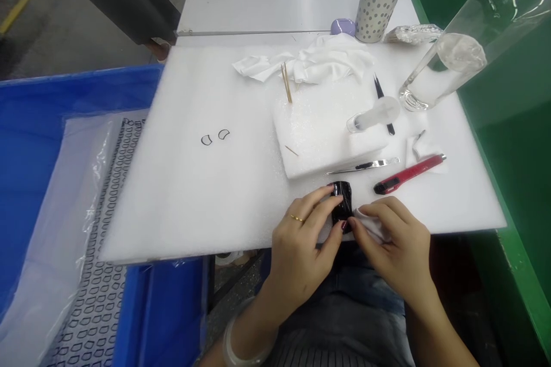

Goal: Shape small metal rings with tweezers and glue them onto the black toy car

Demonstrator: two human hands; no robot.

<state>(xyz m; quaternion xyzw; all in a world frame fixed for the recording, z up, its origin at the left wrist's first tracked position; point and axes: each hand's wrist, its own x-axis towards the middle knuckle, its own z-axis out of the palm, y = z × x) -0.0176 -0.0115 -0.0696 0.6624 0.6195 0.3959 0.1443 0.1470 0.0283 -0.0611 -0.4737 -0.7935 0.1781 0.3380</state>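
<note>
Near the front edge of the foam-covered table, my left hand [307, 235] grips a small glossy black piece [341, 206] with a curved surface, fingers on its top and left side and thumb low on it. My right hand [390, 241] is closed on a crumpled white cloth [372, 226], its thumb touching the lower right edge of the black piece. Just beyond lie silver tweezers [365, 166] and a red utility knife [408, 175]. A white foam block [318, 126] bears wooden toothpicks [286, 85] and a clear plastic syringe-like tube [373, 114].
Two small black outlined rings [215, 137] lie on the white foam sheet [172, 200]. Behind the block are crumpled white cloth [310, 60], black tweezers [383, 103], a dotted tumbler [381, 0] and a tall clear bottle [460, 51]. At left stands a blue bin [129, 89] holding patterned sheets.
</note>
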